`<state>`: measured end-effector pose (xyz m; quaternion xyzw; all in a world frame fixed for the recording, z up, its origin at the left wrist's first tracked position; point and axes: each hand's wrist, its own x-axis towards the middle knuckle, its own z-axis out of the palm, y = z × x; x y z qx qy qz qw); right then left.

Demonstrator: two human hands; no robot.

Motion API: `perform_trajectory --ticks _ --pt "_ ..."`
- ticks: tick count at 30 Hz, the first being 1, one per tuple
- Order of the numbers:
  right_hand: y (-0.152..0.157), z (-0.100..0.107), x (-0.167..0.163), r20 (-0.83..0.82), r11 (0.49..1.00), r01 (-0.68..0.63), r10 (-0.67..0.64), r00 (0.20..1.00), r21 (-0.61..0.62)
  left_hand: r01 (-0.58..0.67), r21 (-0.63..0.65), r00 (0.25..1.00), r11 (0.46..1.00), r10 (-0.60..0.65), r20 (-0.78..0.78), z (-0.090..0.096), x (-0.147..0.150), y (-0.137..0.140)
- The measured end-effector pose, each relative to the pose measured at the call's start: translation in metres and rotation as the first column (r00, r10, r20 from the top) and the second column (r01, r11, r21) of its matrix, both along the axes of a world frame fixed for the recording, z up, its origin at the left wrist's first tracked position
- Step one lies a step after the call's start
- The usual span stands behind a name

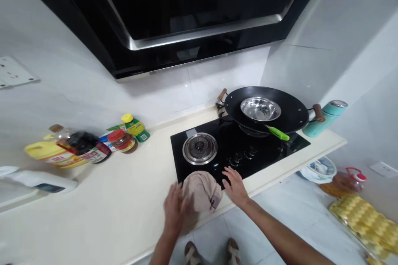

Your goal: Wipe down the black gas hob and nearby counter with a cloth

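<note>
The cloth lay at the front edge of the counter, bunched into a rounded heap, partly over the near rim of the black hob and just in front of the left burner. It was a dull pinkish beige, soft and creased, with a small dark mark at its lower right corner.

The left hand rested flat beside the cloth on its left side, fingers extended and touching its edge; it gripped nothing that could be seen. The right hand lay open, palm down, fingers spread, on the hob's front edge just right of the cloth, near the control knobs, holding nothing.

On the right burner stood a black wok containing a steel bowl, with a green handle over its rim. A teal flask stood beside it. Bottles and jars were grouped at the left wall.
</note>
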<state>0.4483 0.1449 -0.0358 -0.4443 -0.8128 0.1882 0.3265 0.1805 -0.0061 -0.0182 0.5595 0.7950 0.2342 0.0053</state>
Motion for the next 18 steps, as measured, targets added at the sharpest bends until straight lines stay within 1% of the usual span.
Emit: perform_trajectory --ticks 2,3,4,6,7,9,11,12,13,14,16,17,18 --pt "-0.013 0.022 -0.022 0.048 0.998 0.004 -0.001 0.999 -0.064 -0.103 -0.003 0.994 0.995 0.103 -0.027 0.001 -0.031 -0.026" --pt "-0.021 0.035 -0.037 0.079 0.994 -0.045 0.053 0.996 -0.097 -0.14 -0.009 0.989 0.99 0.14 -0.04 0.002 -0.046 -0.039" --pt "-0.031 0.046 -0.052 0.111 0.982 -0.134 0.149 0.983 -0.132 -0.17 -0.018 0.984 0.985 0.169 -0.053 0.001 -0.06 -0.052" --pt "-0.05 0.065 -0.079 0.167 0.93 -0.296 0.334 0.928 -0.218 -0.2 -0.06 0.975 0.978 0.193 -0.106 -0.003 -0.083 -0.075" --pt "-0.057 0.07 -0.09 0.194 0.903 -0.344 0.397 0.897 -0.257 -0.205 -0.092 0.97 0.974 0.19 -0.151 -0.006 -0.093 -0.084" --pt "-0.063 0.074 -0.102 0.231 0.86 -0.406 0.482 0.845 -0.308 -0.215 -0.154 0.954 0.964 0.174 -0.243 -0.012 -0.106 -0.096" --pt "-0.057 0.069 -0.099 0.244 0.833 -0.444 0.53 0.812 -0.332 -0.236 -0.186 0.938 0.954 0.174 -0.299 -0.017 -0.111 -0.1" --pt "-0.049 0.066 -0.094 0.25 0.83 -0.44 0.532 0.809 -0.344 -0.247 -0.191 0.933 0.95 0.18 -0.311 -0.018 -0.111 -0.1" --pt "-0.039 0.062 -0.087 0.264 0.84 -0.408 0.51 0.819 -0.357 -0.254 -0.193 0.93 0.948 0.184 -0.317 -0.018 -0.11 -0.099" --pt "-0.026 0.059 -0.079 0.291 0.866 -0.342 0.455 0.842 -0.366 -0.258 -0.195 0.929 0.946 0.187 -0.319 -0.017 -0.109 -0.097" --pt "0.005 0.053 -0.064 0.366 0.922 -0.149 0.285 0.886 -0.357 -0.259 -0.203 0.931 0.944 0.189 -0.311 -0.014 -0.106 -0.094" --pt "0.021 0.051 -0.058 0.397 0.94 -0.058 0.196 0.896 -0.335 -0.261 -0.206 0.933 0.943 0.191 -0.305 -0.012 -0.105 -0.093" --pt "0.039 0.05 -0.055 0.422 0.948 0.012 0.13 0.897 -0.319 -0.264 -0.209 0.934 0.942 0.196 -0.299 -0.011 -0.104 -0.093"
